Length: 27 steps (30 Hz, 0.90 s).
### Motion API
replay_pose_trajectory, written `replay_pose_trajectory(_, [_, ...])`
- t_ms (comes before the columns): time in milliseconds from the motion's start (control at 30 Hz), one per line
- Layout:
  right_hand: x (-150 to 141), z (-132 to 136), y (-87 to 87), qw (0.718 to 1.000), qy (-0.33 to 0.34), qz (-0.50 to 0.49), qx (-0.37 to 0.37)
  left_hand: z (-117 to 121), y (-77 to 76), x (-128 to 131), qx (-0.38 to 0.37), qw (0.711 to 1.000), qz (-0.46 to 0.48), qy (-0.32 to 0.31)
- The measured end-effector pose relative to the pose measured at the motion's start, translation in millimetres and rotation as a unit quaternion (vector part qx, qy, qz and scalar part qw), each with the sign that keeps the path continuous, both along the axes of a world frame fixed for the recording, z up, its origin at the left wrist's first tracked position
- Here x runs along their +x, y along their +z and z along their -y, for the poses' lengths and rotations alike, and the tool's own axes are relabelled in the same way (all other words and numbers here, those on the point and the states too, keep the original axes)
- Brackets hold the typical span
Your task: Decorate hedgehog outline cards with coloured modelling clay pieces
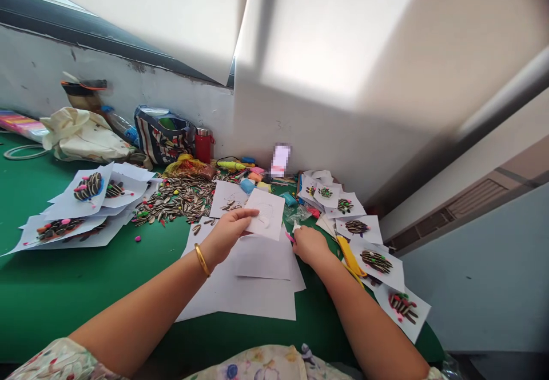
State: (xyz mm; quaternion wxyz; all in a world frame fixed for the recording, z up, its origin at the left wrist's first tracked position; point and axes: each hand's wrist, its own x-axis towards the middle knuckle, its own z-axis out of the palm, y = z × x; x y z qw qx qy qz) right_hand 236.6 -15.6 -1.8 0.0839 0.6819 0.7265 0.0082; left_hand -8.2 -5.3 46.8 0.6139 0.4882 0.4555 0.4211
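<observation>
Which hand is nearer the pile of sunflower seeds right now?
Left. The left hand is on a white paper sheet, just right of and nearer the viewer than the sunflower seed pile, not touching it. The right hand is farther right, beyond that sheet.

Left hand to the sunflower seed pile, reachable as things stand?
Probably yes: the left hand lies on a paper sheet close beside the sunflower seed pile, with only flat paper and green tabletop between them. It would likely have to leave that sheet first.
</observation>
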Motion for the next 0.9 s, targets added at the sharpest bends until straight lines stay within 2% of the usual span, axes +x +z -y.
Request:
replay_pose_trajectory(100, [0, 0, -1.0, 1.000, 0.010, -0.008, 0.014, 8, -0.5, -14, 0.074, 0.993, -0.089, -0.018])
replay_pose_trajectory(167, [0, 2, -0.9, 0.999, 0.025, -0.021, 0.031, 13, -11.3, -23, 0.156, 0.968, -0.192, -0.035])
replay_pose_trajectory(267, [2, 8, 1.5, 0.995, 0.040, -0.049, 0.075, 23, -33.1, -32, 0.242, 0.896, -0.364, -0.078])
replay_pose_trajectory(367, [1, 15, 6.2, 0.987, 0.039, -0.091, 0.124, 32, -47.0, -36, 0.296, 0.799, -0.514, -0.094])
replay_pose_trajectory(400, [0, 17, 7.8, 0.980, 0.042, -0.136, 0.143, 34, -49.1, -36, 0.307, 0.775, -0.545, -0.089])
replay_pose_trajectory(467, [-4, 21, 10.2, 0.948, 0.055, -0.266, 0.165, 35, -51.7, -36, 0.329, 0.747, -0.574, -0.071])
replay_pose_trajectory(533, [-11, 22, 10.1, 0.904, 0.071, -0.396, 0.142, 34, -54.8, -36, 0.357, 0.739, -0.568, -0.058])
replay_pose_trajectory(633, [-26, 20, 2.8, 0.872, 0.099, -0.476, 0.062, 29, -64.1, -38, 0.390, 0.744, -0.537, -0.075])
replay_pose_trajectory(767, [-44, 19, -15.5, 0.856, 0.130, -0.498, 0.038, 25, -76.9, -40, 0.372, 0.777, -0.495, -0.113])
replay_pose_trajectory(900, [-50, 24, -24.8, 0.872, 0.134, -0.469, 0.031, 26, -78.6, -39, 0.368, 0.789, -0.481, -0.103])
